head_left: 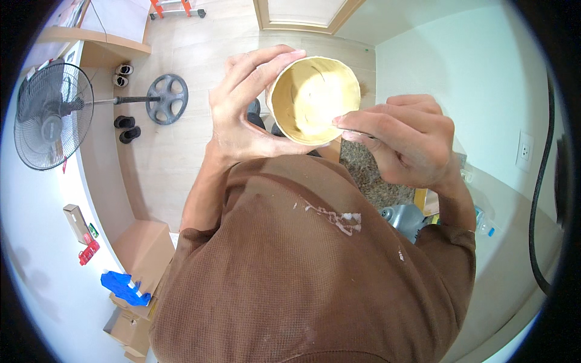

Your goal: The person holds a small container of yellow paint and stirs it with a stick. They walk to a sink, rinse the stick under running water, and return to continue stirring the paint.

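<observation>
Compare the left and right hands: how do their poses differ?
The left hand is spread in a wide curve around the yellow-lined cup; the right hand is curled nearly closed. The left hand holds the cup from the left, while the right hand, by its right edge, pinches a thin object too little visible to identify. Both are bare.

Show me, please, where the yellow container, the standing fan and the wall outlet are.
Yellow container (315, 97): head view, on its inside.
Standing fan (52, 127): head view, on the hub of its round head.
Wall outlet (525, 150): head view, on its faceplate.
</observation>
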